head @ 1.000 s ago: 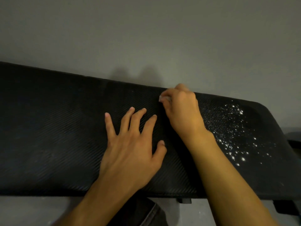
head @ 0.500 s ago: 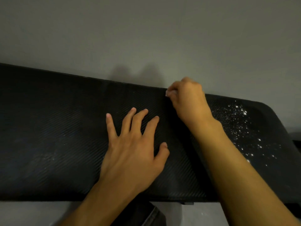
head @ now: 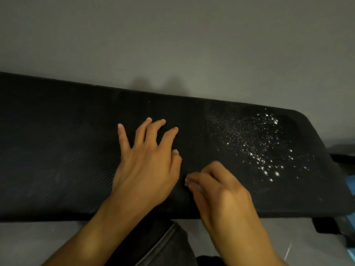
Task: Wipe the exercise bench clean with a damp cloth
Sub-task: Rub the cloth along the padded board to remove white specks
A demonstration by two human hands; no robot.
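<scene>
Bench (head: 57, 150) black, ribbed; white specks (head: 257, 146) rt end.

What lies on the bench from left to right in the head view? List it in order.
Left hand resting on the bench → right hand gripping the cloth → white specks.

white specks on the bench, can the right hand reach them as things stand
Probably yes: the right hand, gripping the cloth, is just left of the white specks on the bench, with nothing between; the left hand rests farther left.
</scene>
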